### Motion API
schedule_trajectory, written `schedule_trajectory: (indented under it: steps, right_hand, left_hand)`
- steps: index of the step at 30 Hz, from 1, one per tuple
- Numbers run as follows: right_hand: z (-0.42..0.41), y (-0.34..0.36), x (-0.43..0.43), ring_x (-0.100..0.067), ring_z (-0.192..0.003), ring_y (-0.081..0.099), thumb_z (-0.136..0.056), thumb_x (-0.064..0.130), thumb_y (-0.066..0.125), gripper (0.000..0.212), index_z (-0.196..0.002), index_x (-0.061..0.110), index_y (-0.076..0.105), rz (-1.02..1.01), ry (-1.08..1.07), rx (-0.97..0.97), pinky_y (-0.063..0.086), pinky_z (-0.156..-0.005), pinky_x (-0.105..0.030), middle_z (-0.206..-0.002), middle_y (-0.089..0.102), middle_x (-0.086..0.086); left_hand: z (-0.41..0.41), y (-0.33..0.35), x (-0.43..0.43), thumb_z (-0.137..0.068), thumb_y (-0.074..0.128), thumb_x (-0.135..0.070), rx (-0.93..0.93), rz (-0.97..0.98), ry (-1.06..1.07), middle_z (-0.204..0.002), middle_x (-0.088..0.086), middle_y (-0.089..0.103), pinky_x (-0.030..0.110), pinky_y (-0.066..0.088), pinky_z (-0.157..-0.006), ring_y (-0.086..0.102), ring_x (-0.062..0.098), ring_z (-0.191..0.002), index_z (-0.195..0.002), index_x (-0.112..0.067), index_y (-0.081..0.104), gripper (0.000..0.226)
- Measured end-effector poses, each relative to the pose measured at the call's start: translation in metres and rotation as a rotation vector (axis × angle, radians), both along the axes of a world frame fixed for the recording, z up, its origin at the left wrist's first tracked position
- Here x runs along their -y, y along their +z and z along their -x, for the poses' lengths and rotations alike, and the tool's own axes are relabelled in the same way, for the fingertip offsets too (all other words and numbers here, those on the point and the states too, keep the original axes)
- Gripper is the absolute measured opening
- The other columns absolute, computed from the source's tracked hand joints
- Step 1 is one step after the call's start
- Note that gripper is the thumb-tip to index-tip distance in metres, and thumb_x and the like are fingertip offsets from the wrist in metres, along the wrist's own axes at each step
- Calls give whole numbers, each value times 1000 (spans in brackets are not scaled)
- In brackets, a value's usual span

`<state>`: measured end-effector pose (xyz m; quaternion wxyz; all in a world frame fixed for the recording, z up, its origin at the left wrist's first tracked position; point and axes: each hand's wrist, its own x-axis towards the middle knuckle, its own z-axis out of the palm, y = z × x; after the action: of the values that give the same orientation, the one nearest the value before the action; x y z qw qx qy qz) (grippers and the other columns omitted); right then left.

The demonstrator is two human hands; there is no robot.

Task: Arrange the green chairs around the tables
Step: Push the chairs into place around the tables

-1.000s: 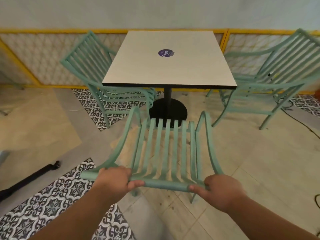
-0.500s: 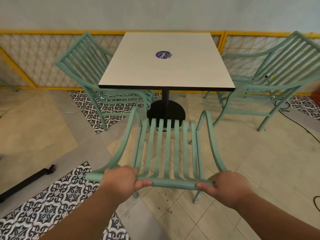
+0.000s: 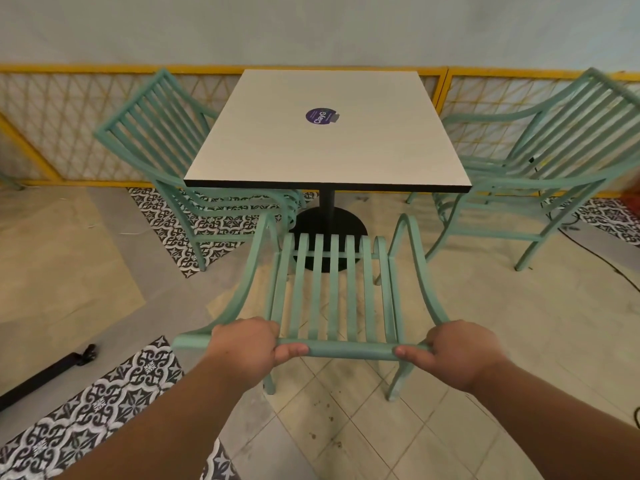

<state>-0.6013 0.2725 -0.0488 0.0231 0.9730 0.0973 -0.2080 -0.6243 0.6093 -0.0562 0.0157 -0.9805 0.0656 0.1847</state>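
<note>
Two hands (image 3: 349, 351) grip chair (image 3: 332, 289), facing table (image 3: 327, 140)

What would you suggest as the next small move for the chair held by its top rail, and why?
Probably push the held chair straight forward. Left hand and right hand grip its top rail, it faces the table, and its seat front lies short of the near table edge, while the side chairs sit closer in.

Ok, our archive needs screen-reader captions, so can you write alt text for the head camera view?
Both hands, left hand and right hand, grip the top rail of a green slatted chair facing a square white table. Two more green chairs flank it, left chair and right chair, before a yellow lattice fence.
</note>
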Motion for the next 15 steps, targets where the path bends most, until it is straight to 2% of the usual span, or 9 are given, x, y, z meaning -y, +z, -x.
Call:
schedule_trajectory:
  steps: [6, 13, 15]
  right_hand:
    - [-31, -1, 4, -9, -68, 63, -66, 103, 11, 98, -77, 25, 68, 38, 26, 12, 58, -63, -31, -72, 65, 7]
    - [-58, 1, -2, -11, -67, 63, -68, 102, 11, 99, -77, 22, 69, 36, 31, 23, 57, -62, -32, -71, 66, 4]
    - [-67, -1, -7, -11, -66, 63, -66, 102, 10, 99, -74, 23, 67, 28, 27, 27, 58, -61, -32, -70, 65, 4]
  left_hand:
    - [-25, -1, 4, -55, -9, -94, 3, -22, -1, -86, -8, 56, 35, 41, -72, 58, 15, -84, -90, -27, 53, 98]
    - [-48, -7, -5, -53, -20, -98, 63, -11, -8, -84, -8, 56, 39, 51, -80, 58, 13, -82, -85, -29, 51, 104]
    - [-58, -7, -10, -57, -14, -97, 59, 4, -1, -81, -7, 55, 38, 48, -79, 57, 12, -79, -82, -29, 50, 97]
